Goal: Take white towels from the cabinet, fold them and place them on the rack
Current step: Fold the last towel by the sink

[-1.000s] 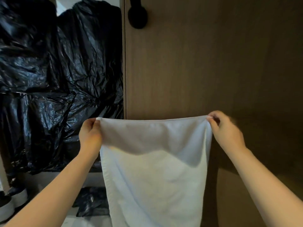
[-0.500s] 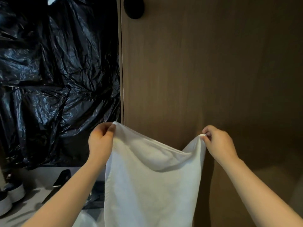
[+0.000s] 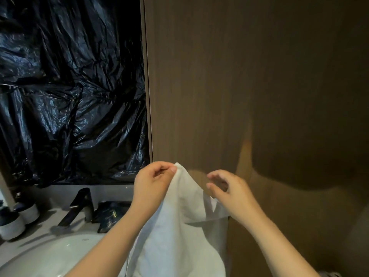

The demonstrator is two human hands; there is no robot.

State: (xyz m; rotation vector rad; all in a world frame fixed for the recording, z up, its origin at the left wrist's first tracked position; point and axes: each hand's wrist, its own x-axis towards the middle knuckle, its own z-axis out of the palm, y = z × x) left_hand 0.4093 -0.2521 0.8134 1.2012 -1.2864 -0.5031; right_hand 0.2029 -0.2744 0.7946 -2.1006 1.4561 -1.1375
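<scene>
One white towel (image 3: 179, 226) hangs in front of the person, over the right edge of the sink (image 3: 50, 256) and against the foot of the tall brown wooden panel (image 3: 239, 76). Two bare forearms reach forward.

The left grip (image 3: 153, 182) pinches one top corner of the towel between thumb and forefinger, and that corner stands up as the highest point of the cloth. The right grip (image 3: 227, 188) is near it, its fingers spread and loosely curled with nothing between them. The towel's other top corner sags just under that hand. I cannot tell whether the cloth brushes the heel of the hand. From the pinched corner the towel falls in soft folds out of the bottom of the view.

On the pale desk (image 3: 40, 234) round the sink I count one black faucet (image 3: 79, 204) and two round pots (image 3: 12, 226), dark on top and white below, side by side at the far left. There are a few dark packets (image 3: 111, 214) just right of the faucet, too blurred to count surely. Crumpled black plastic sheeting (image 3: 69, 86) covers the wall above the desk, left of the wooden panel.
</scene>
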